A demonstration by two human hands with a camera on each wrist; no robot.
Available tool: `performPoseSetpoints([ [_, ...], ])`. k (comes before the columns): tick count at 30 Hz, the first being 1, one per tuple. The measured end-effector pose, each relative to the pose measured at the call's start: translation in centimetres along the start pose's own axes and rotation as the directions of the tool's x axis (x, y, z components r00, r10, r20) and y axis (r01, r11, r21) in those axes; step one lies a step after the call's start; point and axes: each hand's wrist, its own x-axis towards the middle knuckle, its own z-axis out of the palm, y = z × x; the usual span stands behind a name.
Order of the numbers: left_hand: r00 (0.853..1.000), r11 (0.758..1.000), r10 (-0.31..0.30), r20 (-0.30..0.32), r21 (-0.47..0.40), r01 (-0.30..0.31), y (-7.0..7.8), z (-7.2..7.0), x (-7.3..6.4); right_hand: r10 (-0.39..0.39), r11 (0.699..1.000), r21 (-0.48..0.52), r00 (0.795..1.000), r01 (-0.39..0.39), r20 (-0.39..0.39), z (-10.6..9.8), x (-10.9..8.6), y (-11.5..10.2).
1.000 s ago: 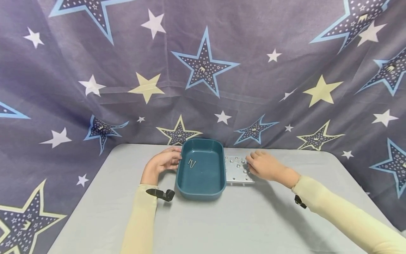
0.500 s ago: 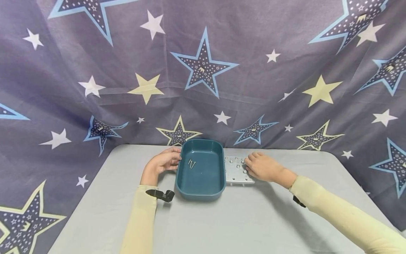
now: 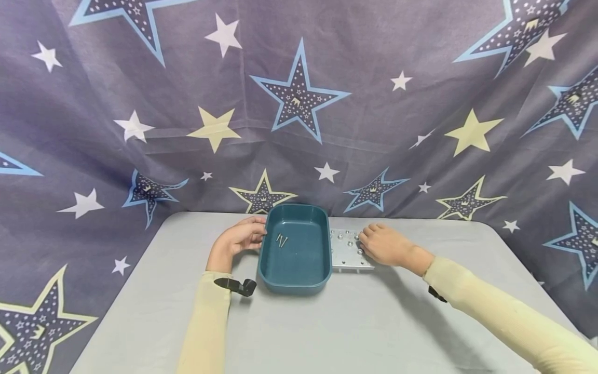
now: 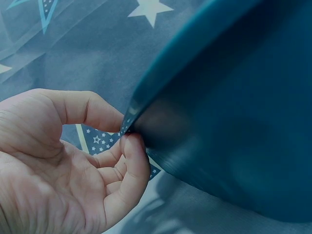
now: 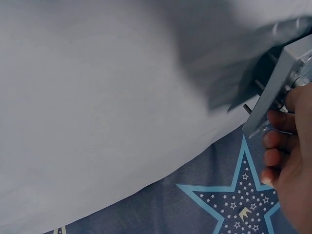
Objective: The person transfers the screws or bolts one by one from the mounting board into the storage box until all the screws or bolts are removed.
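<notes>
Left hand (image 3: 239, 238) pinches a teal tray (image 3: 299, 270), slim fasteners (image 3: 284, 242) inside toward ten o'clock; right hand (image 3: 382, 245), at the three-o'clock metal plate (image 3: 347, 257), has unclear grip.

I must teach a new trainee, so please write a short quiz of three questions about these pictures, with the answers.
1. True or false: the tray is empty.
2. Which hand pinches the tray: A) left, B) right, C) neither?
3. Fill in: in the head view, the metal plate is to the ___ of the tray.

Key:
1. False: screws lie inside it.
2. A: the left hand; the right hand is at the metal plate.
3. right
</notes>
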Motion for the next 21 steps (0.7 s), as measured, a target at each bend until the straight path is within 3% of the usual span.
performPoseSetpoints([
  [21, 1.000, 1.000, -0.008, -0.013, 0.010, 0.008, 0.11, 0.12, -0.13, -0.008, 1.000, -0.016, 0.998, 0.009, 0.061, -0.12, 0.47, -0.24],
])
